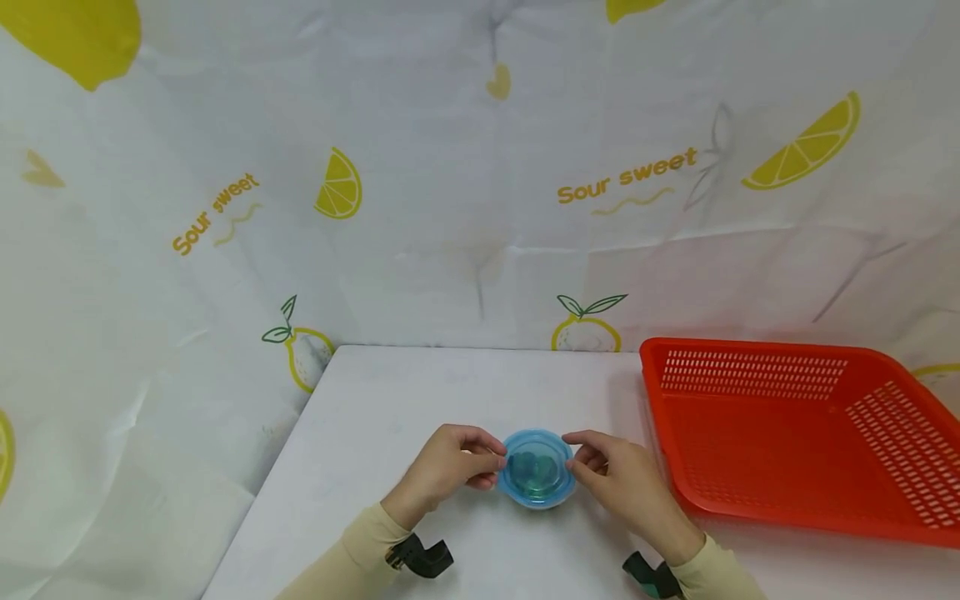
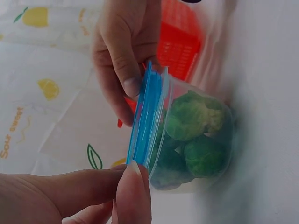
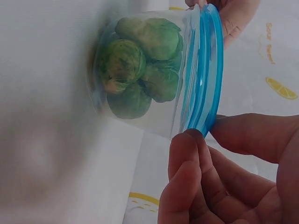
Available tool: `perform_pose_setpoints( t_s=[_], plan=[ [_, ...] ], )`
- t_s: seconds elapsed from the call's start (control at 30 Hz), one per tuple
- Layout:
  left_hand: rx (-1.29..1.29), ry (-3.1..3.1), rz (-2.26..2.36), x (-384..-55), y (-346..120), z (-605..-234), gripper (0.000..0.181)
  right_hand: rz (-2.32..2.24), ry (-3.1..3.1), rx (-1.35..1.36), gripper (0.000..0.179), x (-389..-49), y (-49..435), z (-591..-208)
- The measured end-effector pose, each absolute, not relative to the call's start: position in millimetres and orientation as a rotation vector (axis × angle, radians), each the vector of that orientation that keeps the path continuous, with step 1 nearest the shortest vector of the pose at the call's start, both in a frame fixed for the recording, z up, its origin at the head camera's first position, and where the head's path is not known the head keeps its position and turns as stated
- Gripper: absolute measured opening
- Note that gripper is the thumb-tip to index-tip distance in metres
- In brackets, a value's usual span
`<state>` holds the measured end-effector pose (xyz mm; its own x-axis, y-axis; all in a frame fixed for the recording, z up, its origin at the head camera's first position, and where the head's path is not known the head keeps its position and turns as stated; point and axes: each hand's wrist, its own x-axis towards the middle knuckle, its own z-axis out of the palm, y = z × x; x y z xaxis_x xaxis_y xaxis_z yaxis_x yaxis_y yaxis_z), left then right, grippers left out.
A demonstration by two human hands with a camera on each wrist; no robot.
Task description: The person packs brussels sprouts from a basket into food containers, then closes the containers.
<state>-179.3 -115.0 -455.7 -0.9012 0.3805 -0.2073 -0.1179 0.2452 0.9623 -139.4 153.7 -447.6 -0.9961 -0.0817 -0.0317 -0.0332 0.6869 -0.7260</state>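
Note:
A clear round plastic tub stands upright on the white table, with several Brussels sprouts inside. Its blue see-through lid lies over the top; whether it is snapped down all round I cannot tell. At the lid's left edge, my left hand pinches the rim between thumb and fingers. Opposite it, my right hand pinches the lid's right edge, thumb above and fingertips under the rim in the right wrist view.
A large red plastic basket with slotted sides sits right of the tub, close beside my right hand. White cloth printed with lemons hangs behind the white table. Each wrist bears a black strap-on device.

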Motion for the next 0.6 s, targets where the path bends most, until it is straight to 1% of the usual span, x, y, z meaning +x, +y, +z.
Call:
perform_pose_setpoints(
  t_s=[0.33,0.6],
  plan=[
    [0.238,2.133,1.703,-179.8,-114.4,-455.1,0.02,-1.216,2.818,-0.09,0.036,-138.6,155.0,-449.6],
    [0.121,2.083,1.61,-183.2,-115.6,-459.3,0.034,-1.212,2.812,-0.024,0.035,-139.8,155.2,-452.3]
  ],
)
